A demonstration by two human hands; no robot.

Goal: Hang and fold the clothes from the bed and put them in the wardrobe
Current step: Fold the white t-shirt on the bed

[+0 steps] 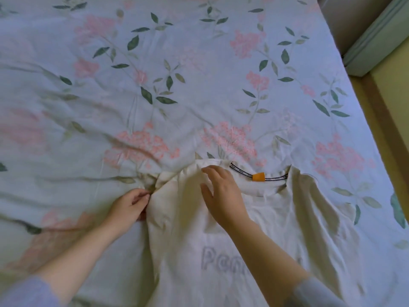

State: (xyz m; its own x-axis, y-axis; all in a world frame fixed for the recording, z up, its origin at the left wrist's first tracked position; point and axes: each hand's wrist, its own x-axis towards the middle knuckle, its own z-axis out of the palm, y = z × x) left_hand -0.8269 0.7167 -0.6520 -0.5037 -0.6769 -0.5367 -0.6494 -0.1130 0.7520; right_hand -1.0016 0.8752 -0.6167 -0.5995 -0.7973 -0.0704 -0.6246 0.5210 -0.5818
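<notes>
The white T-shirt point(254, 229) lies spread at the near side of the bed point(199, 52). The left hand point(128, 207) pinches its sleeve edge, and the right hand point(221, 193) is open, fingers spread, at the shoulder beside the collar point(259, 176). For a clean fold, I think the right hand should hold the shoulder down while the left brings the sleeve inward. The floral sheet point(66, 134) is wrinkled at the left, and a yellowish floor point(394, 89) shows at the right.
</notes>
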